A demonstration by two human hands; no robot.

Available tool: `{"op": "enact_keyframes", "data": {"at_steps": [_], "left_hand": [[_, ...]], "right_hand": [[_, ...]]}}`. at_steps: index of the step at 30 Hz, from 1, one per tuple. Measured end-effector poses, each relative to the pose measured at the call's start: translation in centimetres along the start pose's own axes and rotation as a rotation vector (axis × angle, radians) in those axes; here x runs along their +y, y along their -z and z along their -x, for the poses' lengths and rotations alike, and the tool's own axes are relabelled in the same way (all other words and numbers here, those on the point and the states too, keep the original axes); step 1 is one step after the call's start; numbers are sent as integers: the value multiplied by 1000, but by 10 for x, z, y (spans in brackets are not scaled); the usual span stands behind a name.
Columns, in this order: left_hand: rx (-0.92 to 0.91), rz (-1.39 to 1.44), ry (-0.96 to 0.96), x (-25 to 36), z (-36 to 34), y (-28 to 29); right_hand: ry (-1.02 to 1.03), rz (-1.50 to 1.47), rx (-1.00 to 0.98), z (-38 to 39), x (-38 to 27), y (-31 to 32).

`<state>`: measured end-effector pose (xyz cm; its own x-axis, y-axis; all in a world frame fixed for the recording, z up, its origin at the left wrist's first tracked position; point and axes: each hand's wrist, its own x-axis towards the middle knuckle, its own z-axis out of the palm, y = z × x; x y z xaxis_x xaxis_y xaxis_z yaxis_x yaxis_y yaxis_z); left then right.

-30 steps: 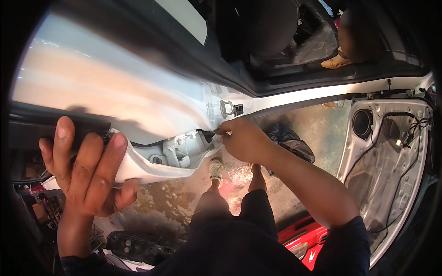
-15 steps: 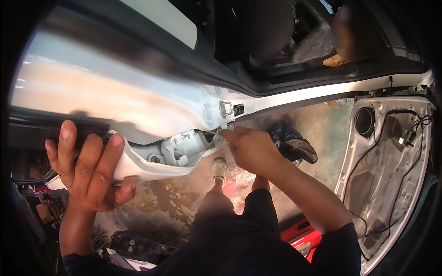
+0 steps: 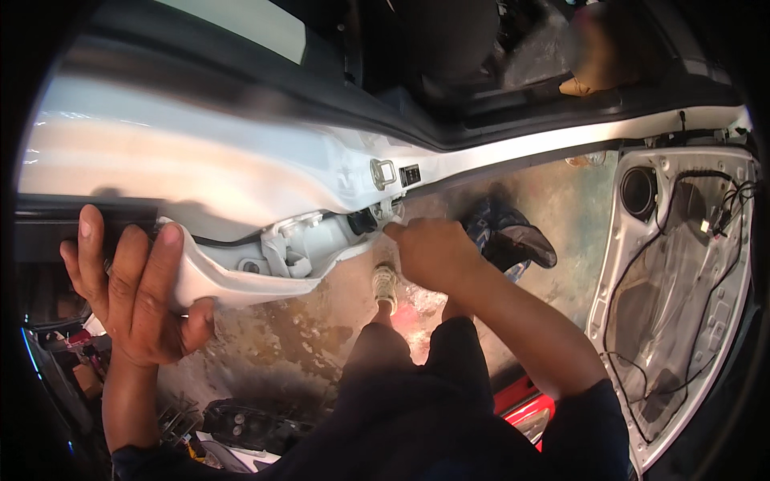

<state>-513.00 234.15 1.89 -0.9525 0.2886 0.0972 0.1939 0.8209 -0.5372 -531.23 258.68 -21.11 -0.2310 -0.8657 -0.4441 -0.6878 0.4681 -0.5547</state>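
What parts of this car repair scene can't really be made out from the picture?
- Right hand fingertips: pressed into the dark gap by the white car body panel; what they grip is hidden.
- Left hand palm side: it wraps the panel's edge, so the surface beneath is covered.
- Car interior: dark and blurred.
- Open door: its lower part is cut off by the rim.
- Clutter on the floor: too dark to identify.

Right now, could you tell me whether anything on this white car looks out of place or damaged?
Yes. The white body panel that the left hand grips hangs away from the car body, baring its brackets. The right hand works at its inner end. At the right, the open door lacks its trim, with loose black wires showing.
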Motion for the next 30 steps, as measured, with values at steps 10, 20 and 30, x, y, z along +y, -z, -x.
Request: {"op": "enact_keyframes", "data": {"at_steps": [10, 20, 30], "left_hand": [[-6, -25, -23, -2, -2, 0], [-41, -75, -13, 0, -1, 2], [-66, -85, -8, 0, 4, 6]], "right_hand": [[-24, -451, 88, -25, 33, -51], [91, -761, 328, -36, 60, -86], [-275, -900, 117, -76, 20, -68]]}}
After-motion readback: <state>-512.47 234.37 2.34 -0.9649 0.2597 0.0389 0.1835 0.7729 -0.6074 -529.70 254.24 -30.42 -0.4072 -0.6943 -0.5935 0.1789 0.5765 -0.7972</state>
